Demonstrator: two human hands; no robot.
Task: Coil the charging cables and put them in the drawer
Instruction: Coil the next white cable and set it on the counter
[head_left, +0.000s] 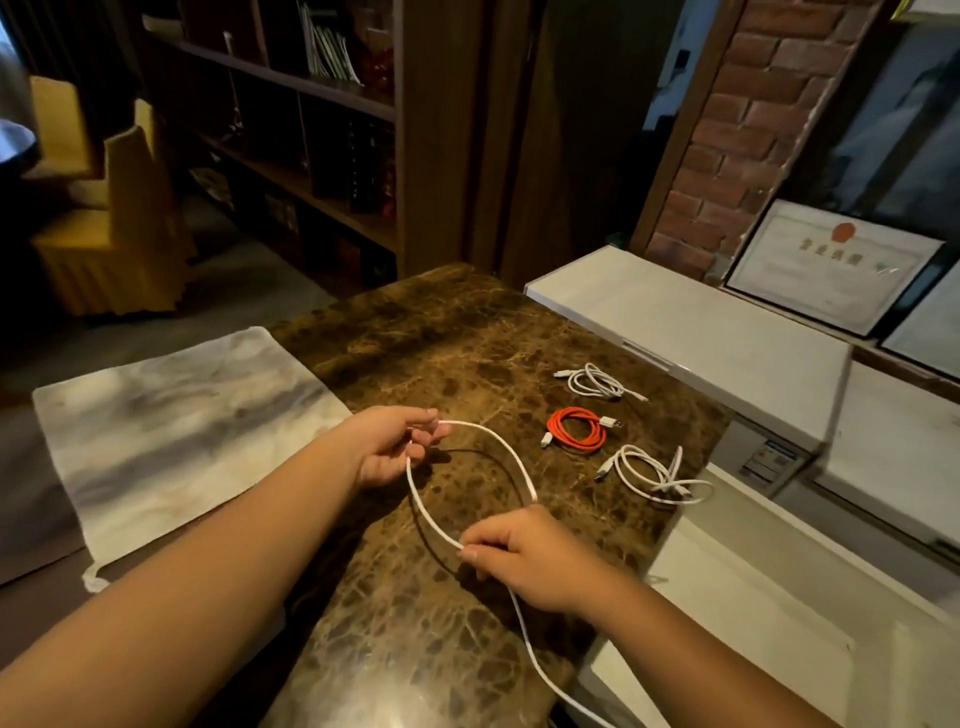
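A long white charging cable forms one open loop above the brown marble tabletop. My left hand pinches the loop's far end. My right hand pinches its near end, and the cable's tail runs from there off the table's front right edge. Three coiled cables lie to the right: a white one farthest, an orange one in the middle, and a loosely coiled white one nearest. No drawer shows in view.
A pale marbled cloth bag lies on the table's left side. White cabinets flank the table at right, with a framed certificate behind. Dark bookshelves and a yellow chair stand beyond.
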